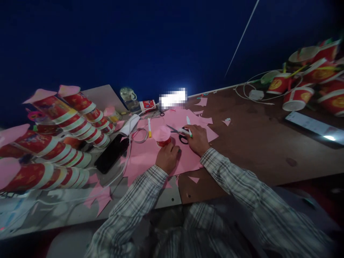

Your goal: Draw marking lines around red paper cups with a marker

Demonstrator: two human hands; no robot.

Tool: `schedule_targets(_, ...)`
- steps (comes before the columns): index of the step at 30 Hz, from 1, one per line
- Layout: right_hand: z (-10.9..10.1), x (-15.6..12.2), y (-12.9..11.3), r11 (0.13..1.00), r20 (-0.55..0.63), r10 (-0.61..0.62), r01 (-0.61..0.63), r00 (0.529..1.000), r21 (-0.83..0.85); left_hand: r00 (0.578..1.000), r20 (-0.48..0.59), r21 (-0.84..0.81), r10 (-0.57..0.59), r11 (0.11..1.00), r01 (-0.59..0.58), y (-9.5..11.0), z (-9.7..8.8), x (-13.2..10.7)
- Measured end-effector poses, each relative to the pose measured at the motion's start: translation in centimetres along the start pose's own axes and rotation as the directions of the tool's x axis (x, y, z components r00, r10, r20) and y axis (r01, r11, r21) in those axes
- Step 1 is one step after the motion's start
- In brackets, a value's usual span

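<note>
My left hand (168,158) is curled on the pink paper sheets (188,159), right against the near side of a red paper cup (163,143) with a pink paper cone (161,133) on top. A small greenish bit shows at its fingertips, too small to name. My right hand (198,138) is closed around a slim white marker with green on it (188,121). Partly under its fingers lie scissors (183,139) with black handles, blades toward the cup. Left of the cup are a yellow-and-white marker (149,128) and a roll of clear tape (139,135).
Stacks of red cups with pink cones (77,120) lean at the left, beside a black phone (111,154) and a white cable (129,154). A glass jug (129,98) stands behind. At right are more red cups (298,96), a charger (256,94) and a lit phone (314,125).
</note>
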State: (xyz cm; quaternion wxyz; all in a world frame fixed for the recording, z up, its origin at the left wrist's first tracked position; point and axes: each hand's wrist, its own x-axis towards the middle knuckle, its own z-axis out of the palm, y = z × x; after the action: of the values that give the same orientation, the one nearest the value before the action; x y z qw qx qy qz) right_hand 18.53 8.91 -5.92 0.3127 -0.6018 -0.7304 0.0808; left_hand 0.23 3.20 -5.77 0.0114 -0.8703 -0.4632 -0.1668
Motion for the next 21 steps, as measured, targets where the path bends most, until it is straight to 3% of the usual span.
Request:
schedule_targets(5, 0.2, 0.0, 0.3, 1.000, -0.032, -0.018, 0.018, 0.999, 0.019, 0.999, -0.029, -0.040, 0.018, 0.999, -0.019, 0.2, -0.1, -0.1)
schedule_targets(10, 0.4, 0.0, 0.7, 0.997, -0.096, -0.031, 0.038, 0.995, 0.067, 0.975, -0.222, -0.216, 0.008, 0.975, -0.058, 0.6, -1.7, -1.5)
schedule_targets(12, 0.5, 0.0, 0.8, 0.995, -0.123, -0.042, 0.053, 0.992, 0.088, 0.970, -0.243, -0.294, -0.025, 0.955, -0.049, 0.3, -2.8, -2.7)
schedule_targets(16, 0.5, 0.0, 0.7, 0.984, -0.201, -0.066, 0.098, 0.977, 0.150, 0.948, -0.220, -0.399, -0.229, 0.908, 0.127, -1.4, -4.1, -4.9)
schedule_targets(21, 0.2, -0.2, 0.3, 0.965, -0.279, -0.121, 0.179, 0.952, 0.192, 0.873, -0.111, -0.423, -0.476, 0.817, 0.392, -4.2, -3.3, -4.6)
